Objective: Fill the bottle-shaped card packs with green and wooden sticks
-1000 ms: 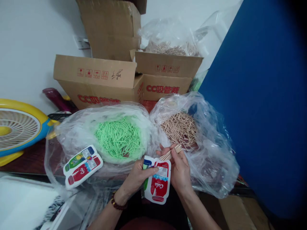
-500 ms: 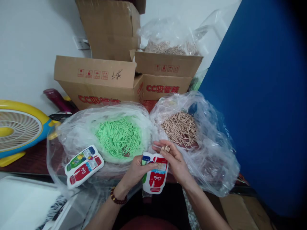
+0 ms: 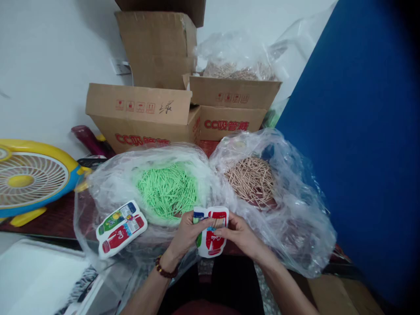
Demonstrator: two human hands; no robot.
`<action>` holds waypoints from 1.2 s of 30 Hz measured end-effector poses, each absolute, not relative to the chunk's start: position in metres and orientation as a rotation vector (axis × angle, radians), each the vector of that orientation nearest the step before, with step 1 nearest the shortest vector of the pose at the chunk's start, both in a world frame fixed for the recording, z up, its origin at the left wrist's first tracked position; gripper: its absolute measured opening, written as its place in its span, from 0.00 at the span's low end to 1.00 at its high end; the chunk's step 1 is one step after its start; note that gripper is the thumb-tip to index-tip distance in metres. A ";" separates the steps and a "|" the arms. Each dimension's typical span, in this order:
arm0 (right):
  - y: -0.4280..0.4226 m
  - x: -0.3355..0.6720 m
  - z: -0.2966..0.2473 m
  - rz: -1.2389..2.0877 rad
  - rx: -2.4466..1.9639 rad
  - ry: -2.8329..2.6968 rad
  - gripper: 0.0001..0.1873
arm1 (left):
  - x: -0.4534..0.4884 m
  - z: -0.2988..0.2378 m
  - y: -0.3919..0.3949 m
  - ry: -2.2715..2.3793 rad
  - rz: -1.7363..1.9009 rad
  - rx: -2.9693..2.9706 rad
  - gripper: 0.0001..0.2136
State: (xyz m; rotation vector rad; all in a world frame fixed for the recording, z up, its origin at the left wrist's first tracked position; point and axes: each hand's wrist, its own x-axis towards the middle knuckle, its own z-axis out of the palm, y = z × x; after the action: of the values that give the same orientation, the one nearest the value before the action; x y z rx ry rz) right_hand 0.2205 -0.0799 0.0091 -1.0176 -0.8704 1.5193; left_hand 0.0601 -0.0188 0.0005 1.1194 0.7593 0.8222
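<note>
Packet [image 3: 212,241] is held in both hands, just beside the near right edge of the green stick pile [image 3: 169,190]. The left hand [image 3: 187,234] grips its left side, thumb across the front; the right hand [image 3: 244,236] grips its right side, fingers partly hidden behind. Change noted: brown sticks [image 3: 218,222] show at the packet's front, and the right hand, carrying a loose bunch half a second ago, now shows none. Judged: that bunch is inside. The brown stick pile [image 3: 251,180] lies right of the green pile; a second packet [image 3: 121,229], near left of it.
</note>
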 end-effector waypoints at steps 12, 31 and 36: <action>-0.076 0.213 0.006 1.464 -1.046 -0.744 0.17 | 0.051 0.007 -0.016 0.709 0.816 0.918 0.12; -0.082 0.204 0.009 1.467 -1.014 -0.855 0.16 | 0.041 0.021 -0.026 0.805 0.783 1.007 0.14; -0.084 0.200 0.000 1.449 -1.049 -0.854 0.15 | 0.037 0.025 -0.028 0.780 0.714 1.030 0.14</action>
State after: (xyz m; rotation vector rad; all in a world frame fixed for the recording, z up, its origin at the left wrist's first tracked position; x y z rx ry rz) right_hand 0.2004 -0.0840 0.0005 -1.0490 -0.8539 1.4494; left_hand 0.0371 -0.0278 0.0245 1.0298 0.7797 0.7139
